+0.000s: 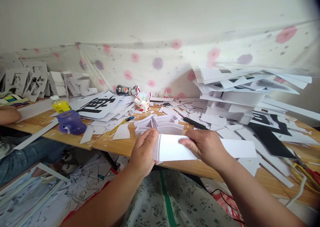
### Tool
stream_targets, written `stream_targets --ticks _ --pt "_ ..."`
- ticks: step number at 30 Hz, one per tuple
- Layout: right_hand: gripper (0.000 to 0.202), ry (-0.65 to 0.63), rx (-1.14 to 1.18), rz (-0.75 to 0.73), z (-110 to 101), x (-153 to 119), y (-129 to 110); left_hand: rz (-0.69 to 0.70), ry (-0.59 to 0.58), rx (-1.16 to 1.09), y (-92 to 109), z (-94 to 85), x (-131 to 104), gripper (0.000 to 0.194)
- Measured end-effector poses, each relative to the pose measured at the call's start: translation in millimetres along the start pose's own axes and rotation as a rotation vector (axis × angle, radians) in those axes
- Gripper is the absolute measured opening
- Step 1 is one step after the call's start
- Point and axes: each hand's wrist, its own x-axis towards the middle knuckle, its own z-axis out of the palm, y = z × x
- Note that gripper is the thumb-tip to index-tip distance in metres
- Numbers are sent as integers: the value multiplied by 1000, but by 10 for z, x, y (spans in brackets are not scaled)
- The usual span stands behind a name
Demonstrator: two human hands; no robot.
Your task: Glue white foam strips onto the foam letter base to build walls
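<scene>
White card strip (pixel 175 147) sits at the near edge of the wooden table (pixel 117 146), gripped at both ends. Left hand (pixel 144 151) is curled round its left end, thumb on top, fingers under. Right hand (pixel 205 146) presses down on the strip, fingers half bent, thumb hidden. Just beyond the fingertips: curved white card pieces (pixel 162 122). Farther left of the left hand, a printed sheet (pixel 96 106) bears a large black character, not readable. Yellow glue bottle (pixel 60 104) and purple cup (pixel 70 122) beside it. Can (pixel 123 90) label too small to read.
</scene>
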Motion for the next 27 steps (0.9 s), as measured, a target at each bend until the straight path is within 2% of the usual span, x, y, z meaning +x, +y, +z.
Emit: stream_targets --ticks 2,4,8,12,15,17,19,22,25,27 --pt "67 7 -44 -3 -23 -22 -29 -49 -109 2 30 -48 -11 57" --pt "66 -7 -58 -3 -27 -51 -67 -81 -158 29 31 -97 -19 58" --pt "65 32 -97 26 52 -121 -150 -80 -14 17 -107 -126 -28 55" --pt "65 161 -144 17 163 -178 -152 -40 19 66 -290 -98 13 54" --pt "62 248 -169 -3 168 -219 -47 47 63 55 -220 -104 153 52" --pt "59 282 -211 16 131 -238 108 164 106 -73 -89 -119 306 55" --pt "58 260 -266 61 86 -217 345 288 153 -74 1 -113 462 49" --pt "59 106 -328 190 72 -31 799 169 22 207 -106 15 606 53" --pt "61 -72 -295 332 154 319 1230 -74 -101 487 -439 300 624 58" --pt "58 -112 -278 316 224 540 1447 -238 -240 578 -663 508 625 60"
